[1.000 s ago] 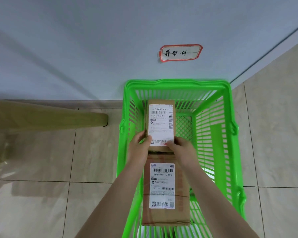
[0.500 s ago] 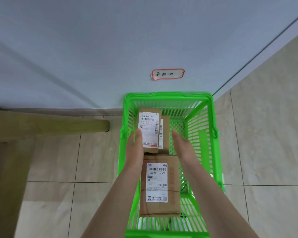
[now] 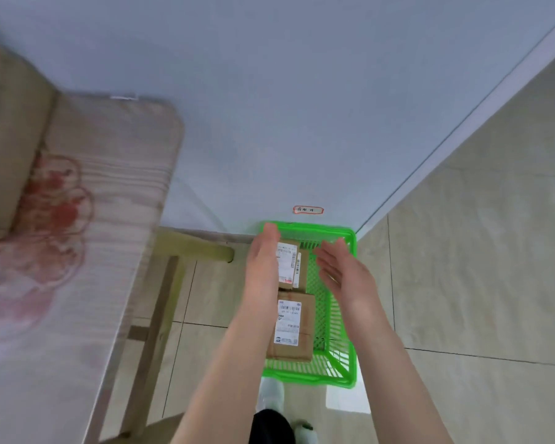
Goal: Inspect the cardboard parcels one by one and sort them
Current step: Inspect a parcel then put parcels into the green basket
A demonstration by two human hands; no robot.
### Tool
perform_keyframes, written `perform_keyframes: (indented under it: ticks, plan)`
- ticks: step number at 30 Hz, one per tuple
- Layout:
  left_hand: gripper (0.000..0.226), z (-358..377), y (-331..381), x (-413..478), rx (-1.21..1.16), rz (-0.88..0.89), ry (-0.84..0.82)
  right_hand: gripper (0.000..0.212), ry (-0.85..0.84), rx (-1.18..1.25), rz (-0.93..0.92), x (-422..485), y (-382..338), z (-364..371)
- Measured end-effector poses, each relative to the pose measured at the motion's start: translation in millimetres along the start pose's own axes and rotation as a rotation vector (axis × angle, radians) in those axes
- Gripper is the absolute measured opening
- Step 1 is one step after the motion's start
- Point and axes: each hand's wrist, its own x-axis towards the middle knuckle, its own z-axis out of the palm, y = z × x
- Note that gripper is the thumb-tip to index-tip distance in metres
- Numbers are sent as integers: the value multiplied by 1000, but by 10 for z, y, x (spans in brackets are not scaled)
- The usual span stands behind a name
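A larger parcel (image 3: 290,328) lay at the near end of the green plastic basket (image 3: 350,318), and a smaller parcel (image 3: 287,262) at the far end overlapped a third parcel (image 3: 302,272). The left hand (image 3: 265,257), fingers straight, was over the smaller parcel's left edge and the right hand (image 3: 343,274) over the basket's right side, each grip slack and holding nothing. The basket stood on the tiled floor (image 3: 462,283) against a wall with a red-bordered tag (image 3: 308,210), right of a cushioned seat (image 3: 77,251).

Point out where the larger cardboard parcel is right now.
The larger cardboard parcel lies label-up in the near half of the green basket, toward its left wall, centre-low in the head view, just nearer than the smaller parcels.
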Motion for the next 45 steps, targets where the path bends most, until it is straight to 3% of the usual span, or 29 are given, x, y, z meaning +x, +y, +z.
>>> perform_keyframes:
  ticks: [2,10,16,20,35,41,45]
  plan:
    - [35,-100,252,-395,-25,51,0,27,-26,25,-21,-381,-182,42]
    - [38,-638,833,-1929,-123,197,-20,42,-156,149,-90,-1937,-730,298]
    - [30,-1070,1043,-2776,-159,247,-45,39,-278,149,-179,-2921,-993,619]
    - [37,-1334,1262,-3128,-153,315,-39,28,-333,163,-214,-3387,-1008,841]
    - [41,-3482,2149,-2918,-134,327,-43,26,-292,58,-235,-4016,-953,2894]
    - [45,-3841,2408,-2696,-129,281,-37,31,-212,69,-262,-3942,-1013,3344]
    - [37,-3895,2504,-2536,-96,250,-45,25,-207,87,-254,-3826,-1091,3461]
